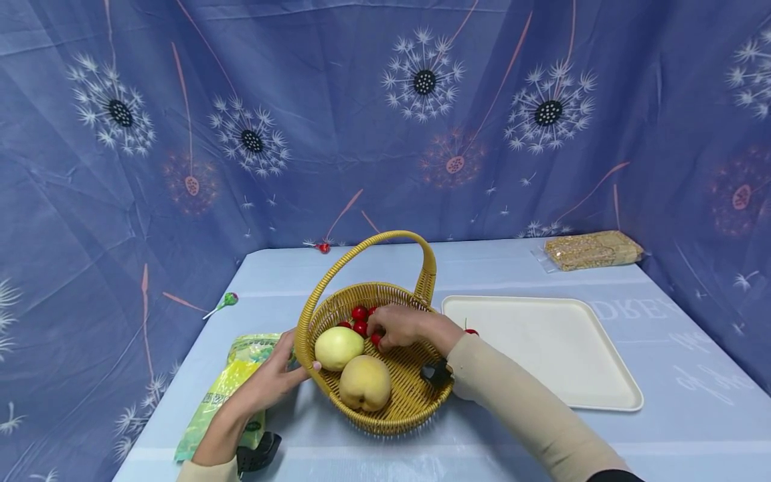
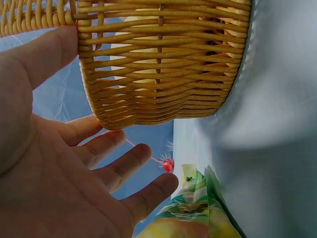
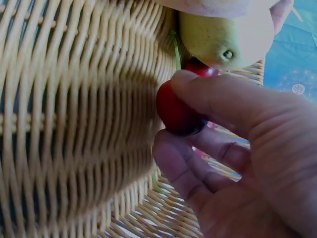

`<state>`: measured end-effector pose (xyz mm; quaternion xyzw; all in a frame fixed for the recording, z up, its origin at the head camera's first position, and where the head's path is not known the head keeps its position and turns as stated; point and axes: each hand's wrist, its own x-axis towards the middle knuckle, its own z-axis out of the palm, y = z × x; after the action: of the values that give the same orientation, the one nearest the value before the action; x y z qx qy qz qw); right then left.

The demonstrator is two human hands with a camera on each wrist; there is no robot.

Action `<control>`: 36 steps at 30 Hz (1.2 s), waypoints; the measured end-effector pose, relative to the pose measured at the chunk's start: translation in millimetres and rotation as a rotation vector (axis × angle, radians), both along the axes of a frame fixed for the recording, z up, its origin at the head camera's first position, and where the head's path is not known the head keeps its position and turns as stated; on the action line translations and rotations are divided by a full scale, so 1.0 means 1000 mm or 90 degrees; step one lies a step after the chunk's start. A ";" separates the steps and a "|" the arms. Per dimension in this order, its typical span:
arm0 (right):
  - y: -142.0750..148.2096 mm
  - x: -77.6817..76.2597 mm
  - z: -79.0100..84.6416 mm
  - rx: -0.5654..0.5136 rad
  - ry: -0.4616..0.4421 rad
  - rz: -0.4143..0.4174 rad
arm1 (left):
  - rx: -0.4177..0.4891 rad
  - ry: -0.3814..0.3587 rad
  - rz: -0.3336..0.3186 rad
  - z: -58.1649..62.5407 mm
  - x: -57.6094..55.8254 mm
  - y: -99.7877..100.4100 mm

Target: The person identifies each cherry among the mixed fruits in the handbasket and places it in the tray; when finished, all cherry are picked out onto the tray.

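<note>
Dandelion-print blue curtain (image 1: 337, 134) behind pale-blue tablecloth (image 1: 680, 408), left hand (image 1: 271, 381) splayed against wicker basket (image 1: 409, 381), right hand (image 1: 400, 326) tight on red cherry (image 3: 175, 111).

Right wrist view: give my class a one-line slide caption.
A right hand pinches a cherry in the basket, near a yellow-green fruit.

The place seems to be a small curtained corner; whether it belongs to a home or a lab, I cannot tell. A blue cloth (image 1: 337, 134) with printed dandelions hangs behind and at both sides of a pale blue table cover (image 1: 680, 422), which bears printed letters.
</note>
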<state>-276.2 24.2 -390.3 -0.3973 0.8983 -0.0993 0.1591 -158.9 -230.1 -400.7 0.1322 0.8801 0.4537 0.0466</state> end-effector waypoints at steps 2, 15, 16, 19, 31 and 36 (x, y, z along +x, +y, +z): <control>0.001 0.000 0.004 -0.008 0.000 -0.004 | -0.003 -0.002 0.000 0.000 0.000 0.000; 0.015 0.009 0.037 -0.072 0.011 -0.026 | -0.009 0.000 -0.001 -0.001 -0.001 -0.001; 0.016 0.010 0.040 -0.077 0.014 -0.025 | -0.008 0.000 -0.001 -0.001 -0.001 -0.001; 0.021 0.014 0.048 -0.092 0.021 -0.021 | -0.003 -0.003 -0.001 -0.001 -0.001 0.000; 0.052 0.031 0.072 -0.185 0.081 -0.012 | 0.007 0.009 -0.011 -0.002 -0.002 0.000; 0.072 0.039 0.078 -0.229 0.100 -0.015 | 0.006 0.007 -0.011 -0.001 -0.001 0.000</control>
<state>-237.4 96.2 -312.1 -0.4153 0.8804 -0.2287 0.0136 -160.3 -230.1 -401.8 0.1423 0.8770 0.4567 0.0448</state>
